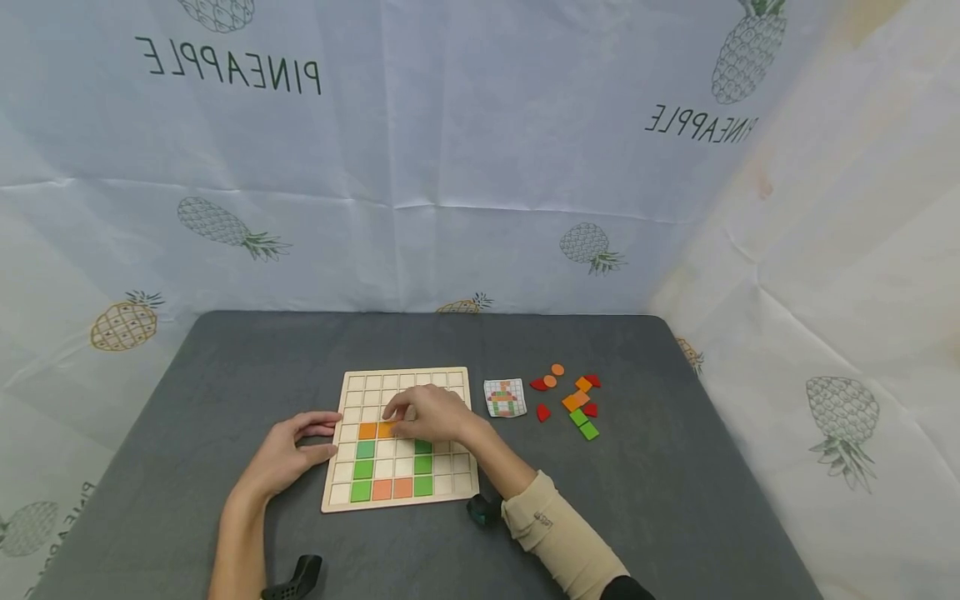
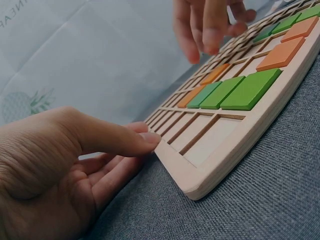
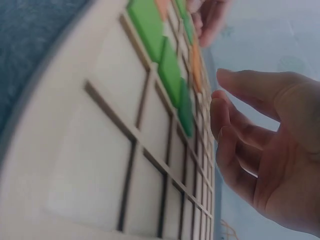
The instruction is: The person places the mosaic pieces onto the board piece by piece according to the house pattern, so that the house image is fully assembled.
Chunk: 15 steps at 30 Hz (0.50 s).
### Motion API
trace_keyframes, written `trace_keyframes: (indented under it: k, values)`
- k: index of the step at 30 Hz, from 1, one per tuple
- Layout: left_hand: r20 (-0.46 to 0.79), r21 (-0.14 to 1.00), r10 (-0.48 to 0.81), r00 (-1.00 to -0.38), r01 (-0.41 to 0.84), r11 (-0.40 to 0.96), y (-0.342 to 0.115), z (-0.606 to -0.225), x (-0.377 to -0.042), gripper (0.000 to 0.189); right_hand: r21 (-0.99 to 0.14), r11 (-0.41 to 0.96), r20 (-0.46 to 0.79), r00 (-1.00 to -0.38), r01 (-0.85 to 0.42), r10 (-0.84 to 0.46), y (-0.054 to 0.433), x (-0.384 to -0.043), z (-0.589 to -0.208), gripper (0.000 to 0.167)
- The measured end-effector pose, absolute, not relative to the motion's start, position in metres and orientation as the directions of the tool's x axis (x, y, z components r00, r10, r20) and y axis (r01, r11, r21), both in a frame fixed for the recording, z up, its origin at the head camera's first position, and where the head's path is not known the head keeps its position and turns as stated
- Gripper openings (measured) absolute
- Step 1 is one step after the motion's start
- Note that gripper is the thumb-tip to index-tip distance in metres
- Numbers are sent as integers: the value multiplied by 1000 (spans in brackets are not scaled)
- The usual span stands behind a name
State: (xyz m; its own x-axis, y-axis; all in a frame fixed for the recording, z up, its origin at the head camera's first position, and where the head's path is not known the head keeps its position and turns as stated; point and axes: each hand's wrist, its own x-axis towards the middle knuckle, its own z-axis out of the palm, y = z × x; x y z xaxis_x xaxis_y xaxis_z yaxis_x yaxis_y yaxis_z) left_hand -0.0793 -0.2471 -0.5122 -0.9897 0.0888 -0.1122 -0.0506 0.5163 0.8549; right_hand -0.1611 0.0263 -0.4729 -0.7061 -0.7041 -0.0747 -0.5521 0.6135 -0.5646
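Observation:
A wooden grid board (image 1: 461, 483) lies on the grey table. In it are an orange tile row (image 1: 367, 431), a left green column (image 1: 362, 469), a right green column (image 1: 423, 485) and two salmon tiles (image 1: 392, 487) at the bottom. My left hand (image 1: 283, 454) touches the board's left edge, its thumb (image 2: 145, 142) at the rim in the left wrist view. My right hand (image 1: 433, 414) hovers over the middle of the board, beside the orange row. Its fingers (image 3: 225, 117) are loosely bent, and nothing shows between them in the right wrist view.
Right of the board lies a small pattern card (image 1: 505, 398). Beyond it are scattered loose orange discs (image 1: 557, 369), red pieces (image 1: 543, 412), orange squares (image 1: 576, 401) and green squares (image 1: 589, 431). A pineapple-print cloth (image 1: 450, 167) hangs behind the table (image 1: 675, 517).

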Motion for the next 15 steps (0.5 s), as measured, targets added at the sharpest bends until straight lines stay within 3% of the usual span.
trace_keyframes:
  k: [6,15]
  values:
    - [-105,853,86,-991,-46,520,-247,-512,-79,58,-649,553,-30,-709,-522,-705,48,-165,-464,23]
    - [-105,854,79,-991,-49,519,-246,-511,-78,57,-695,561,-18,-769,-449,-638,94,-170,-452,28]
